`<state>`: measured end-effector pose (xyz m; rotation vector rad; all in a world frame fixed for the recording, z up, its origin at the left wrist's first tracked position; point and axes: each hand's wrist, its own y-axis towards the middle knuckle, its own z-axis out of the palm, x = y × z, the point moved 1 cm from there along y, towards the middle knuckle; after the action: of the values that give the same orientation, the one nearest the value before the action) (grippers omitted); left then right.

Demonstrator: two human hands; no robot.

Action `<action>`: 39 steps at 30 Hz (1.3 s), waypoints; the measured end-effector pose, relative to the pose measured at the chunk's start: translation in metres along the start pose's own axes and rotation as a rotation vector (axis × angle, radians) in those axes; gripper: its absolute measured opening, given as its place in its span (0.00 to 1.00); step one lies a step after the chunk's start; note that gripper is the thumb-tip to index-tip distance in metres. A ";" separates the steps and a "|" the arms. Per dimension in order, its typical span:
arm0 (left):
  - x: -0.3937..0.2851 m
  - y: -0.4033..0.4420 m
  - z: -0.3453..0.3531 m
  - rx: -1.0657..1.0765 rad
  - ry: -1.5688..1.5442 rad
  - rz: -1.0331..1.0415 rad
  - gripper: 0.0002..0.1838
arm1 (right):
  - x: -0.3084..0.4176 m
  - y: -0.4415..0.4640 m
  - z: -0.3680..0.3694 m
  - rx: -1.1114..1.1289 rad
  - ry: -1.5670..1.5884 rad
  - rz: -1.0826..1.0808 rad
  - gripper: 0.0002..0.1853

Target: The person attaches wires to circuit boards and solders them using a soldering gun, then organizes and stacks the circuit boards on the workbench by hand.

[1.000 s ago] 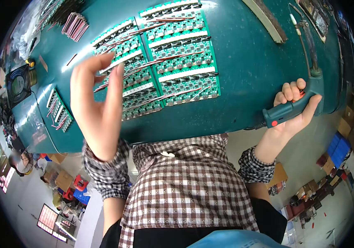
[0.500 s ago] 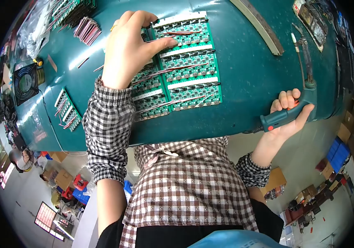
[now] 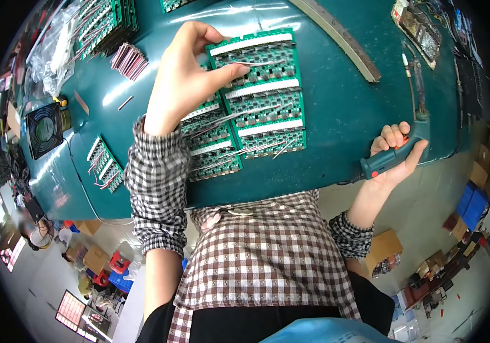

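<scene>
Two panels of green circuit boards lie side by side on the bench before me, with rows of white connectors and thin red, black and white wires. My left hand (image 3: 185, 77) grips the far left corner of the right circuit board panel (image 3: 268, 91), fingers bent at its far edge and thumb on its face near a wire end. The left circuit board panel (image 3: 216, 154) is partly hidden under my wrist. Off to the right, my right hand (image 3: 396, 146) is wrapped around the green handle of a soldering gun (image 3: 383, 164), its tip pointing away from me, apart from the boards.
A small circuit board strip (image 3: 105, 163) and a black fan (image 3: 44, 130) are at the left. Stacked boards (image 3: 105, 26) and a wire bundle (image 3: 129, 61) lie farther back. A long bar (image 3: 339, 40) slants behind the panels. A soldering stand (image 3: 416, 31) is far right.
The whole view has shifted and turned slightly, so the bench items sit a little lower at left. Both hands keep about the same places and grips.
</scene>
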<state>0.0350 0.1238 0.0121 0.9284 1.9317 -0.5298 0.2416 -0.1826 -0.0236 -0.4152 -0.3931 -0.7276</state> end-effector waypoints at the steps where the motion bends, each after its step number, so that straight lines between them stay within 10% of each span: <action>1: -0.011 -0.005 0.000 0.057 -0.341 -0.197 0.23 | 0.001 0.001 -0.001 -0.001 0.029 0.006 0.26; 13: -0.014 -0.068 -0.015 -0.303 -1.092 -0.533 0.21 | 0.005 0.003 -0.003 -0.020 0.036 -0.011 0.23; 39: 0.037 -0.098 -0.068 -0.150 -0.760 -0.497 0.21 | 0.010 0.013 -0.011 0.013 -0.068 -0.038 0.24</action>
<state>-0.0896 0.1227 0.0137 0.0859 1.4463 -0.8605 0.2597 -0.1850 -0.0308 -0.4216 -0.4702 -0.7484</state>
